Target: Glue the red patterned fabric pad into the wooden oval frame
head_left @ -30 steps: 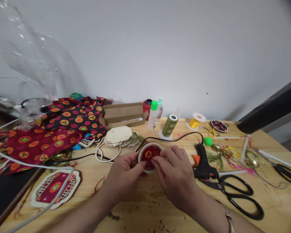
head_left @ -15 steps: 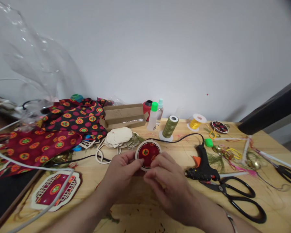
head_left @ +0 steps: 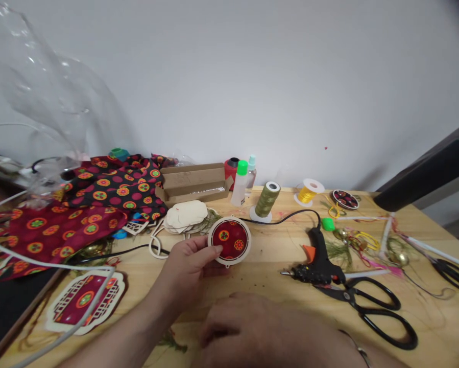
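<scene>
Between thumb and fingers, my left hand (head_left: 191, 260) grips a round pendant (head_left: 235, 250) by its left edge. The pendant has a pale rim with small loops at top and bottom, and a dark red floral fabric face turned up toward me. My right hand (head_left: 240, 324) is lower down near the front of the table, apart from the pendant and smeared by motion, so its fingers cannot be read. A black glue gun (head_left: 319, 260) lies to the right, with black-handled scissors (head_left: 367, 301) just in front of it.
Patterned fabric (head_left: 110, 189) is heaped at the left, near a finished fabric plaque (head_left: 86, 301) crossed by a white cable (head_left: 102, 289). Behind stand an open cardboard box (head_left: 194, 184), a green-capped bottle (head_left: 240, 186), green thread (head_left: 267, 200) and yellow cord (head_left: 308, 193). Pale shaped blanks (head_left: 186, 214) lie stacked.
My right hand has left the pendant and moved down toward me. The left hand keeps hold of the pendant, whose face now shows more fully.
</scene>
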A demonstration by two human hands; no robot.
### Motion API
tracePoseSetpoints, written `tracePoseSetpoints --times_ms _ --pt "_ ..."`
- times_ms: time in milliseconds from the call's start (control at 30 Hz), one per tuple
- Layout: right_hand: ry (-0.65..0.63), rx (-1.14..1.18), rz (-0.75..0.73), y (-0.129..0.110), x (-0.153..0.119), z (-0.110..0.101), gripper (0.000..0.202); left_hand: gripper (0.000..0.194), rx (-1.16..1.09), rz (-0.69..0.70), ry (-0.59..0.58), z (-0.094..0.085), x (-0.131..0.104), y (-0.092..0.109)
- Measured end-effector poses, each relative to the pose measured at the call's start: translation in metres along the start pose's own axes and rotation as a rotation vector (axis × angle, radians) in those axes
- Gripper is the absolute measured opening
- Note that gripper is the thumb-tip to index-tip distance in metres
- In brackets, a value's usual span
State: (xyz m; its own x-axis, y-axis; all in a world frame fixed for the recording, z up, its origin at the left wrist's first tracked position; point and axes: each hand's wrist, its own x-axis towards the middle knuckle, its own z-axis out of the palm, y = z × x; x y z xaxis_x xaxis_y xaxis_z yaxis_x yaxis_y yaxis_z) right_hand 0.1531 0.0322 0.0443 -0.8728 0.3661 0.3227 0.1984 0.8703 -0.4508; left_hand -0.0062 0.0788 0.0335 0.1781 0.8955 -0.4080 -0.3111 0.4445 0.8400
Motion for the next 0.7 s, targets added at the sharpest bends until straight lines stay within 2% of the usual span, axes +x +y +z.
tracePoseSetpoints --times_ms 67,233,300,433,700 --pt "0.058 -0.042 0.12 0.001 0.0 -0.003 0.01 0.017 0.003 -0.005 -0.011 -0.001 0.0 -0.001" --pt "0.551 -0.247 0.409 0.018 -0.001 0.0 0.014 0.016 0.001 0.024 -0.06 -0.002 -0.001 -0.003" --pt "0.639 -0.298 0.505 0.024 -0.001 -0.001 0.01 0.017 0.034 0.044 -0.055 -0.001 -0.002 -0.003" --pt "0.641 -0.349 0.573 0.03 -0.001 -0.004 0.009 0.02 0.09 0.061 -0.056 0.002 -0.005 -0.002" --pt "0.606 -0.408 0.562 0.031 -0.002 0.0 0.013 0.023 0.161 0.105 -0.056 0.006 -0.007 -0.002"
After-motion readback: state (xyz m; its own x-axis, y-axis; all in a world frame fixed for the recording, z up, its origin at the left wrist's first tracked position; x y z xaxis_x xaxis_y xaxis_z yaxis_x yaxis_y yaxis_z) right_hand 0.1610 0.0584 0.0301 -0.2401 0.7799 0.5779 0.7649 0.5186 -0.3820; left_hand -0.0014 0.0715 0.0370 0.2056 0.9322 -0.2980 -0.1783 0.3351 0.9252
